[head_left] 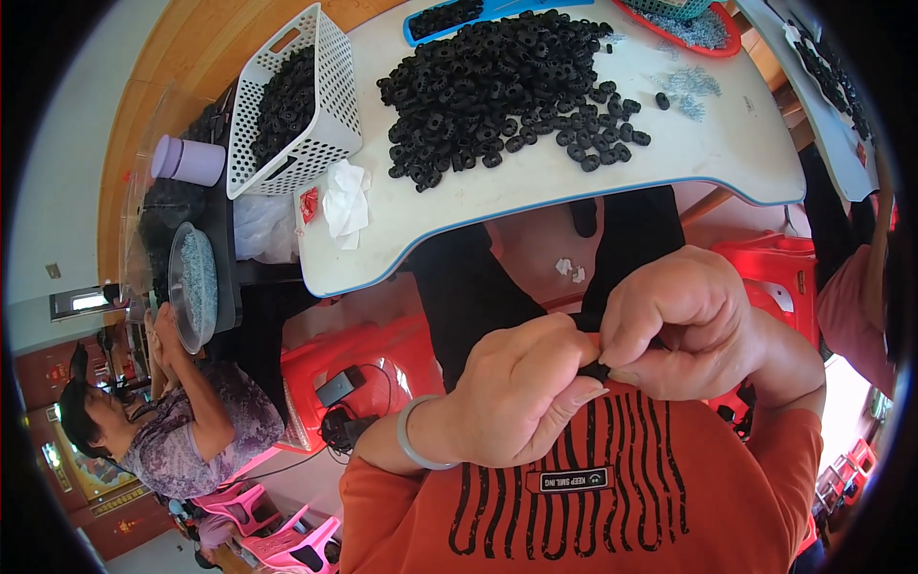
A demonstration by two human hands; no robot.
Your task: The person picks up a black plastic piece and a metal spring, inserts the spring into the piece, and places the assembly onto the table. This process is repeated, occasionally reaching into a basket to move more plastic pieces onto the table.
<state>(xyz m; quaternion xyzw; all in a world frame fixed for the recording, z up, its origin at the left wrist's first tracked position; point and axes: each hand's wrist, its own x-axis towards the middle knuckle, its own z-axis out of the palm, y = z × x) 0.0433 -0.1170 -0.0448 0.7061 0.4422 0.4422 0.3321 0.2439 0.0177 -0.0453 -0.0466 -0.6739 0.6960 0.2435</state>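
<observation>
Close in front of my orange shirt, my left hand (521,392) and my right hand (684,325) meet with bent fingers. Between the fingertips of both is a small black plastic cord lock (595,370), mostly covered by the fingers. A pale bangle circles my left wrist. Beyond my knees, a large heap of similar black cord locks (488,86) lies on the white table (688,153), with looser ones at its right side. Small bluish springs (690,86) are scattered to the right of the heap.
A white perforated basket (330,105) of black pieces stands left, near crumpled tissue (346,201) and a lilac cup (196,163). A red tray (734,40) of springs and a blue tray (411,31) sit at the back. Another person (206,421) works at left beside a clear bowl (212,306).
</observation>
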